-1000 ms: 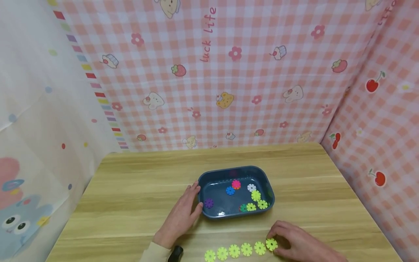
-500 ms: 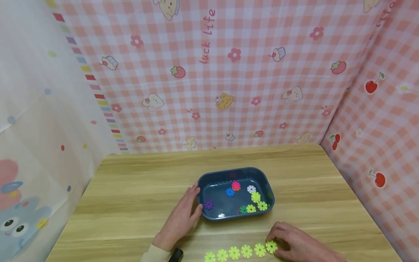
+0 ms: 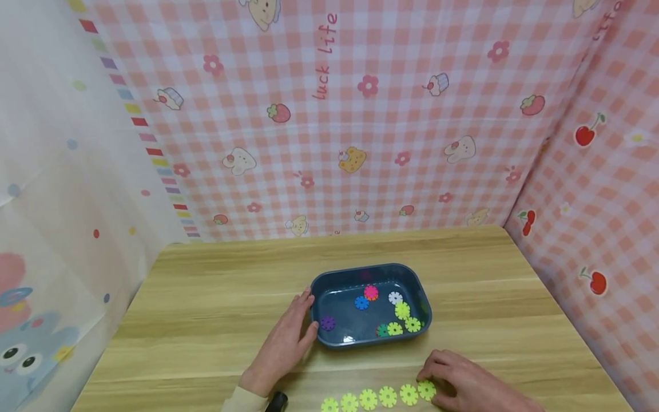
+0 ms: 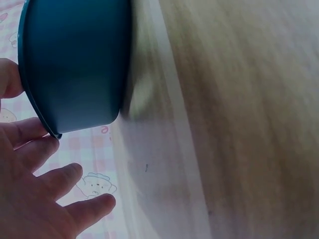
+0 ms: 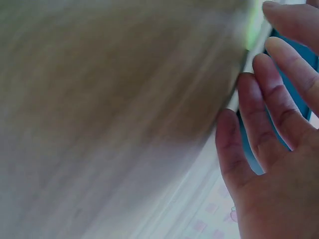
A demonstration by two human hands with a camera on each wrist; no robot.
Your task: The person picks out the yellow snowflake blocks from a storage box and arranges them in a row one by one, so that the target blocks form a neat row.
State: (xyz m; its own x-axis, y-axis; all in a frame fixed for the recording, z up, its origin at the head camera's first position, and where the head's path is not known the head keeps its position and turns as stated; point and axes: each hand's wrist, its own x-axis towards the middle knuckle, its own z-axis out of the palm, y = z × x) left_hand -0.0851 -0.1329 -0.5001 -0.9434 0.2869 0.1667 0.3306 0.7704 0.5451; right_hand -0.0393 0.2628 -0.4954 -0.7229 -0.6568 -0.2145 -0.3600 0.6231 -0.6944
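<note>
In the head view, several yellow-green snowflake building discs lie in a row near the front of the table. My right hand pinches the rightmost yellow disc by its edges, index finger at the upper left and thumb at the lower right. In the right wrist view, a blurred yellow-green patch shows past the fingertips. My left hand rests against the left end of a dark blue basin, with its fingers stretched. The left wrist view shows the thumb and index finger touching the basin's rim.
Inside the basin lie a purple disc, a blue disc, a pink disc, a white disc, a green disc and several yellow ones. Patterned cloth hangs behind the wooden table and at both sides.
The rightmost yellow disc has shifted very slightly toward the near edge, more level with the row, my right fingers moving with it. My left hand stays at the basin.
</note>
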